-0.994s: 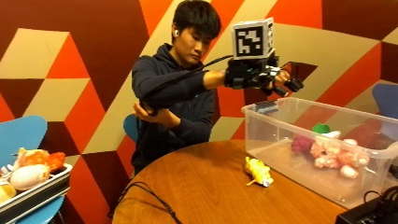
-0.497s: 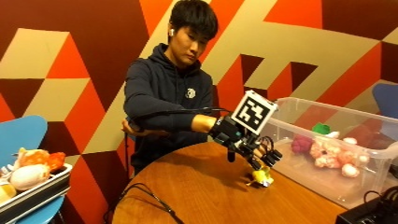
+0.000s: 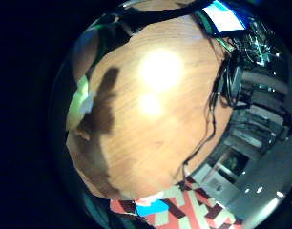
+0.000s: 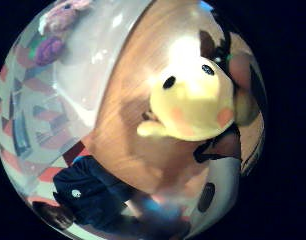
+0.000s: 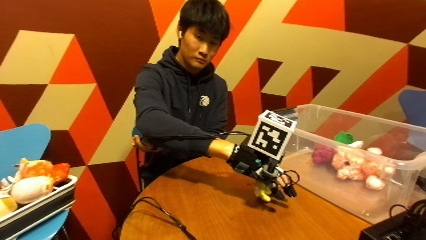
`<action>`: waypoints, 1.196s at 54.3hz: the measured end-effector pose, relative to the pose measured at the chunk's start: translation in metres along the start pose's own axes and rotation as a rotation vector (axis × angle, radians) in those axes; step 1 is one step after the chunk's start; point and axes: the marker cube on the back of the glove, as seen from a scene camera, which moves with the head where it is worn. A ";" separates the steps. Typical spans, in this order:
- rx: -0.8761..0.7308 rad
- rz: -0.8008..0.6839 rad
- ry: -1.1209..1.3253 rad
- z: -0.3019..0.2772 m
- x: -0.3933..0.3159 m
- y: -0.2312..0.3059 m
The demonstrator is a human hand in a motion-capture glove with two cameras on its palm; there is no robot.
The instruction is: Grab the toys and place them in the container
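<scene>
- The yellow toy (image 5: 264, 191) lies on the surface (image 5: 200, 205) just beside the bin (image 5: 373, 150), on its open side.
- The hand (image 5: 263, 167) is down over the toy, fingers curled around it (the thumb-side palm view shows its face right against the palm).
- It looks like soft plush, light and squashy, unlikely to slip or break; the rounded body is the sensible place to take hold.
- Pink toys (image 5: 356, 167) already sit inside the bin.
</scene>
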 end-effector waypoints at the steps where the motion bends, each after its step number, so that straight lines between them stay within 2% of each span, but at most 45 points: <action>1: 0.008 0.008 -0.011 0.000 0.002 0.001; 10: 0.072 0.101 -0.104 -0.014 0.025 0.018; 17: 0.190 0.143 -0.171 -0.046 0.037 0.037; 31: 0.516 0.100 -0.257 -0.183 0.023 0.085; 40: 0.657 0.006 -0.241 -0.252 -0.022 0.084; 51: 0.601 0.032 -0.322 -0.273 -0.074 0.037; 54: 0.506 0.071 -0.302 -0.260 -0.078 0.013; 60: 0.260 0.012 -0.129 -0.216 -0.085 -0.020; 65: 0.241 -0.057 -0.150 -0.198 -0.084 -0.027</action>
